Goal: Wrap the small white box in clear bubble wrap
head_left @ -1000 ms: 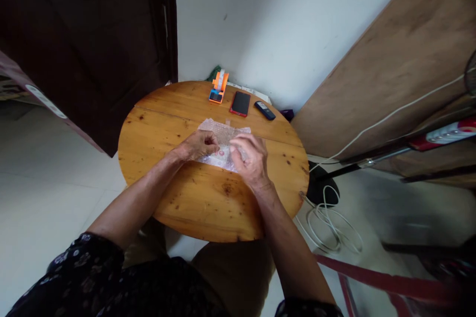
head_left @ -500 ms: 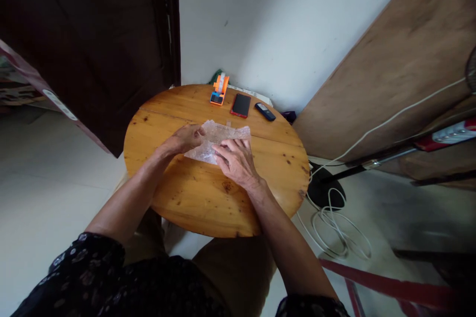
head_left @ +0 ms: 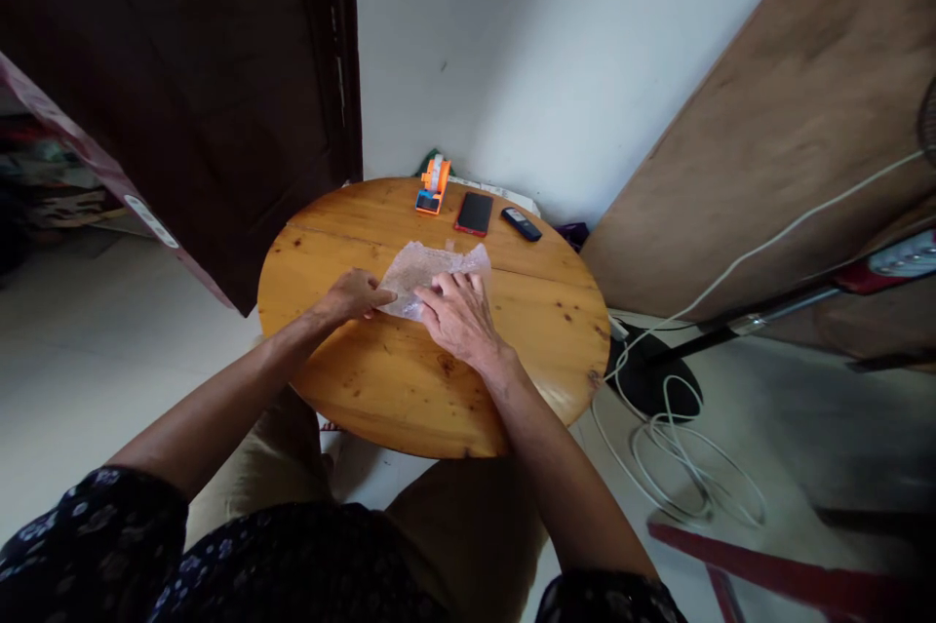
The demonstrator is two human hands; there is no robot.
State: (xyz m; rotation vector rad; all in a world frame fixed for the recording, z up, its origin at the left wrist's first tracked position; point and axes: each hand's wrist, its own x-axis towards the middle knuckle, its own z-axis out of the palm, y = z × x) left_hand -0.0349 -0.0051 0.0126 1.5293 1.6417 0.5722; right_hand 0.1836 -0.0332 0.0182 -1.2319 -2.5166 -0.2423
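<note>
A crumpled sheet of clear bubble wrap [head_left: 416, 264] lies on the round wooden table [head_left: 351, 379] in front of me. My left hand [head_left: 358, 293] pinches its lower left edge, with the thumb on top and the fingers beneath. On the right part of the sheet rests my right hand [head_left: 460, 316], its bent fingers apart and touching the plastic. Whether anything lies inside or under the wrap cannot be seen. A small strip of clear tape [head_left: 449, 244] shows just behind the sheet.
Along the back of the table stand an orange tape dispenser [head_left: 434, 184], a smartphone with a red edge [head_left: 474, 214] and a dark keypad phone [head_left: 522, 223]. A white wall rises behind. A fan base [head_left: 658, 374] and coiled white cable [head_left: 677, 447] are on the floor at right.
My left hand has shifted from the sheet's upper left side down to its lower left edge and now pinches it. The right hand stays on the wrap. The camera view has tilted slightly.
</note>
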